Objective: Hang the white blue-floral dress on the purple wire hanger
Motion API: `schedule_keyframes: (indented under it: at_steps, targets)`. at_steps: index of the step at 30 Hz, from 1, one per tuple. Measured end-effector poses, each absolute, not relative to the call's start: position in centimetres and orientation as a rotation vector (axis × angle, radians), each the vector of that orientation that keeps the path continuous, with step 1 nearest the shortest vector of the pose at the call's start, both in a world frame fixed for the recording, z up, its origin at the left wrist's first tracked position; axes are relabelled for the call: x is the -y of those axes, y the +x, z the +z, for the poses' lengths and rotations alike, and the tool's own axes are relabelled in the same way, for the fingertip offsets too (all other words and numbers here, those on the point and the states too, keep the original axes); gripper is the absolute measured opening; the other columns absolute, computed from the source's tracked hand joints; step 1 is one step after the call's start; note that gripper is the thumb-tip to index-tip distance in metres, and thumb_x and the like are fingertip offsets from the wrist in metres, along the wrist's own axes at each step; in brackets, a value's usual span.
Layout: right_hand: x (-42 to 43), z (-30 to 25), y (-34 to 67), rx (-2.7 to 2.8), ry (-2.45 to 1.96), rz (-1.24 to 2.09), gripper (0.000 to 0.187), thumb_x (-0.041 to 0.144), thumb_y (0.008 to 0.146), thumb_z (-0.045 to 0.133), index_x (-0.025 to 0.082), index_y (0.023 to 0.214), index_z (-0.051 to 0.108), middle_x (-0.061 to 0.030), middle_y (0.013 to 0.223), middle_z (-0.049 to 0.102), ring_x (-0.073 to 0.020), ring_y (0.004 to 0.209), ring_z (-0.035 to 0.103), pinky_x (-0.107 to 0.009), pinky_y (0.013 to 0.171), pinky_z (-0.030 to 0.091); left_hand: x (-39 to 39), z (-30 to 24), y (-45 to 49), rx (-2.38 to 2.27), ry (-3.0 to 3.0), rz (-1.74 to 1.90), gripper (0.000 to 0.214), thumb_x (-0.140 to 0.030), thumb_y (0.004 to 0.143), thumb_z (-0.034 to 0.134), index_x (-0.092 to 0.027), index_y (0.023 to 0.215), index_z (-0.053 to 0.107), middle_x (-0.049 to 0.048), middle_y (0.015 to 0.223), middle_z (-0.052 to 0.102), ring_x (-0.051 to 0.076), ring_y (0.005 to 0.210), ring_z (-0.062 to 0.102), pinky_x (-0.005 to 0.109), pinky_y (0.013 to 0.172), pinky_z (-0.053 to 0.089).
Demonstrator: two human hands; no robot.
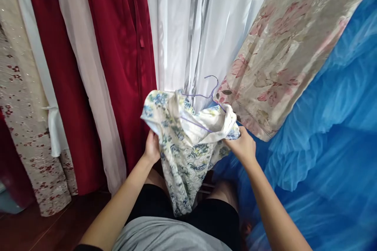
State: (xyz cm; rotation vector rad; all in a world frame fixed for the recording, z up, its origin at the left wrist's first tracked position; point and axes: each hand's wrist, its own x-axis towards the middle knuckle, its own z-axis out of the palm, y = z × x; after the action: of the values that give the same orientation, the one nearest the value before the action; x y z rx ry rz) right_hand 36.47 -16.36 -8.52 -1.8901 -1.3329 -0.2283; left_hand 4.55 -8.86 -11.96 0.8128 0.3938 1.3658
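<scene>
Wearing a grey shirt (165, 233) and black shorts (153, 200), the person held a floral garment (185, 160) in 2 hands, its lower end dangling between the thighs. The left hand (152, 147) grasped the cloth at 1 side edge, its fingers mostly hidden by fabric; the right hand (244, 145) gripped the opposite side near the pale neckline, its other fingertips tucked out of sight. Taking hold at 2 separate places probably spread the top while the rest draped by its own weight. A purple hanger (212, 95) lay partly inside the neckline, its hook pointing up and caught on nothing visible, so the hands presumably bore the load. Beyond, a blue ruffled garment (332, 164) hung at the right, beside a beige garment (282, 43) with pink flowers; white clothes (173, 27) hung ahead and red clothes (123, 47) at the left, likely ranged side by side so that each length fell straight.
</scene>
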Motion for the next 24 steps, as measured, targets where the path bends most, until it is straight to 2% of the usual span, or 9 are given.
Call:
schedule_keyframes:
  at_steps: [3,6,8,12,16,18,20,22,24]
  targets:
    - [15.6,-5.6,36.4,1.377,-1.920,-0.283,0.048,0.062,0.072,0.069,0.024,0.099,0.062,-0.0111,0.090,0.075,-0.0369,0.088,0.071,-0.032,0.063,0.039,9.2,-13.7,4.7,-0.414,0.874,1.364,0.078,-0.080,0.079,0.060,-0.014,0.120,0.071,0.0150,0.121,0.073,0.036,0.128,0.059,0.047,0.110,0.046]
    - [15.1,-3.9,35.3,1.487,-1.800,-0.348,0.045,0.057,0.073,0.070,0.023,0.103,0.064,-0.0111,0.094,0.076,-0.0369,0.090,0.071,-0.033,0.066,0.042,9.7,-15.6,4.8,-0.563,0.959,1.448,0.062,-0.056,0.071,0.084,-0.014,0.114,0.072,0.0129,0.117,0.075,0.036,0.126,0.061,0.045,0.112,0.043]
    - [15.2,-3.8,35.0,1.565,-1.690,-0.363,0.043,0.050,0.073,0.072,0.023,0.105,0.064,-0.0086,0.094,0.076,-0.0356,0.090,0.072,-0.033,0.067,0.044,10.5,-17.0,4.8,-0.657,0.982,1.473,0.057,-0.043,0.067,0.089,-0.014,0.113,0.072,0.0123,0.116,0.075,0.035,0.123,0.063,0.045,0.111,0.044]
    - [16.3,-5.3,36.1,1.738,-1.499,-0.249,0.056,0.033,0.073,0.072,0.024,0.127,0.061,-0.0069,0.109,0.073,-0.0318,0.101,0.070,-0.036,0.079,0.050,12.8,-20.1,5.2,-0.805,0.921,1.474,0.060,-0.039,0.063,0.090,-0.015,0.114,0.072,0.0124,0.116,0.076,0.034,0.119,0.066,0.046,0.109,0.046]
    - [17.9,-8.1,35.4,1.548,-1.406,-0.373,0.072,0.035,0.077,0.071,0.023,0.144,0.050,-0.0158,0.143,0.052,-0.0376,0.130,0.051,-0.052,0.103,0.043,15.0,-22.5,6.4,-0.888,0.863,1.458,0.053,-0.046,0.071,0.083,-0.016,0.113,0.073,0.0137,0.119,0.075,0.033,0.120,0.066,0.045,0.108,0.049]
    - [18.8,-10.4,33.1,1.332,-1.330,-0.333,0.053,0.040,0.083,0.068,0.021,0.132,0.058,-0.0166,0.135,0.057,-0.0366,0.127,0.052,-0.053,0.104,0.041,15.8,-23.2,7.0,-0.912,0.903,1.483,0.049,-0.050,0.076,0.079,-0.016,0.111,0.073,0.0143,0.121,0.074,0.032,0.123,0.065,0.043,0.107,0.049]
    - [19.6,-13.1,30.0,1.271,-1.281,0.000,0.030,0.045,0.091,0.061,0.020,0.107,0.065,-0.0119,0.106,0.068,-0.0303,0.102,0.062,-0.044,0.091,0.048,16.5,-23.5,7.6,-0.943,0.953,1.510,0.051,-0.053,0.078,0.077,-0.014,0.111,0.074,0.0150,0.122,0.074,0.032,0.124,0.065,0.042,0.107,0.050]
    - [19.9,-15.6,26.9,1.418,-1.244,0.558,0.036,0.052,0.096,0.054,0.020,0.084,0.064,-0.0064,0.080,0.067,-0.0240,0.076,0.063,-0.036,0.074,0.049,17.1,-23.6,7.9,-0.970,1.020,1.514,0.053,-0.055,0.080,0.075,-0.013,0.113,0.073,0.0155,0.123,0.073,0.033,0.124,0.064,0.042,0.107,0.050]
    - [19.8,-17.2,24.5,1.497,-1.174,0.893,0.044,0.055,0.098,0.049,0.021,0.073,0.058,-0.0030,0.067,0.062,-0.0205,0.065,0.058,-0.032,0.067,0.046,17.6,-23.6,8.1,-0.988,1.088,1.496,0.054,-0.055,0.082,0.073,-0.012,0.115,0.073,0.0157,0.123,0.073,0.033,0.123,0.065,0.042,0.105,0.050]
